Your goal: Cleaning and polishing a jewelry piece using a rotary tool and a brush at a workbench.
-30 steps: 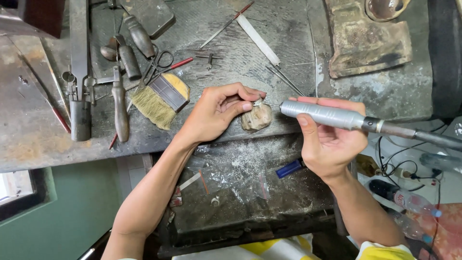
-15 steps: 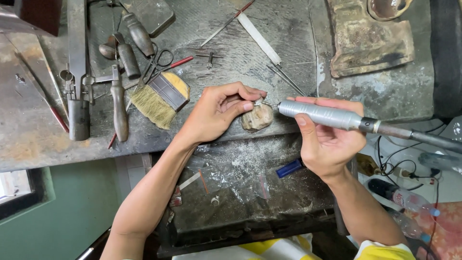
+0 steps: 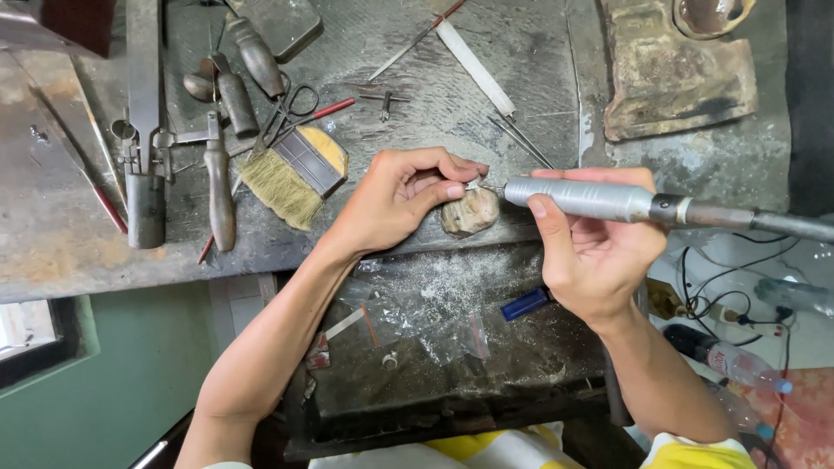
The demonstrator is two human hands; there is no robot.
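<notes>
Rotary tool apparently unmoved since earlier.

Worn grey workbench, green wall, window corner

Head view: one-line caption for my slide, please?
Left hand pinches a small metal piece while right hand applies a grey rotary handpiece at a cluttered workbench.

Silver-grey rotary handpiece, straw-yellow brush with a dark band, blue stick below (bright one!), dull grey, rust-stained worktop.
</notes>
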